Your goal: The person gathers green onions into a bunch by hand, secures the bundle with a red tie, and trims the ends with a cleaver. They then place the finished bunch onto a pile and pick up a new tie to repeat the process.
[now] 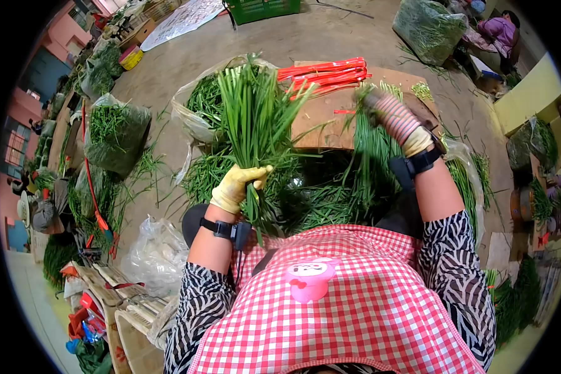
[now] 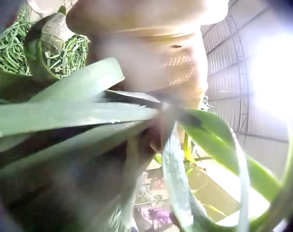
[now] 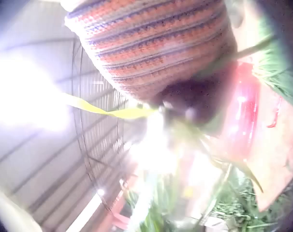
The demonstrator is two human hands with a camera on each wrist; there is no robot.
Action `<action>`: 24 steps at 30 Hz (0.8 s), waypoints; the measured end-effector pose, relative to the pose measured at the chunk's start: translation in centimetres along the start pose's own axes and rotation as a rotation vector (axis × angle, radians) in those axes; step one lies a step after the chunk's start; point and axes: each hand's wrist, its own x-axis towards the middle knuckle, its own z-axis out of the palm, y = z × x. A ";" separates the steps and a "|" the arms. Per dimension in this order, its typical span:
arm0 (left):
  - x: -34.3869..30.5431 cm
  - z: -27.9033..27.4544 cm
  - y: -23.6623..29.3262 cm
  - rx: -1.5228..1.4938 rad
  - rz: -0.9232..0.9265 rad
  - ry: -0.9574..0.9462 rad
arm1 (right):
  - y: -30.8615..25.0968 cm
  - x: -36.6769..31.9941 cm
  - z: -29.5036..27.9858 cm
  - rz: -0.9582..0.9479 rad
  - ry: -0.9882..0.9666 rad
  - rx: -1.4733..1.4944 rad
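Observation:
My left hand (image 1: 240,186), in a yellow glove, grips a thick bunch of garlic chives (image 1: 252,118) around its lower part. The long flat leaves fan upward in the head view, and some hang below the fist. In the left wrist view, broad green leaves (image 2: 74,116) cross in front of the yellow glove (image 2: 151,63). My right hand (image 1: 393,115), in a striped knitted glove with dark fingertips, is blurred over the board's right side. It pinches a few loose leaves, among them a yellow leaf (image 3: 112,113). More chives (image 1: 377,149) hang over the board's edge below it.
Red ties (image 1: 324,71) lie on a wooden board (image 1: 321,124). Beside it stands a plastic bag (image 1: 184,106) of chives. Loose chives (image 1: 318,209) heap up before my lap. Another full bag (image 1: 118,134) stands left, a green crate (image 1: 265,9) is at the back, and a person (image 1: 498,34) sits far right.

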 end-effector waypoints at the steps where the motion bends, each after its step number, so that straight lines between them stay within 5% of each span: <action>1: 0.0 0.6 0.2 -0.055 0.001 0.006 | 0.1 -1.7 1.6 -0.010 -0.096 -0.212; 3: -1.3 -0.6 2.6 0.009 0.042 0.021 | 1.2 -1.6 5.9 -0.317 -0.417 -0.747; 4: -0.4 0.3 1.8 -0.029 0.060 -0.007 | 2.1 -2.0 6.5 -0.360 -0.270 -0.846; 5: -0.1 0.7 1.4 -0.054 0.071 -0.027 | 2.2 -1.6 6.1 -0.275 -0.236 -0.800; 9: 0.5 0.6 0.5 0.029 0.032 -0.025 | 0.5 0.7 5.7 -0.482 0.048 -0.297; 11: 0.1 1.2 0.8 0.027 0.030 -0.026 | -0.4 0.8 6.4 -0.577 0.098 -0.487; 13: 0.0 1.0 0.7 -0.002 0.002 -0.063 | -0.4 0.7 7.1 -0.337 -0.030 -0.058; 16: 0.0 1.0 0.7 -0.038 0.012 -0.075 | -1.6 0.5 5.5 -0.371 0.038 -0.010; 19: -0.2 0.9 0.5 -0.096 0.007 -0.038 | -0.6 0.3 3.2 -0.337 0.033 0.460; 22: -0.3 0.9 0.6 -0.126 0.097 -0.045 | 0.8 -2.3 2.8 -0.010 -0.356 -0.134; 24: -0.4 0.9 0.9 -0.176 0.113 -0.091 | 3.2 -2.3 3.7 0.022 -0.486 -0.580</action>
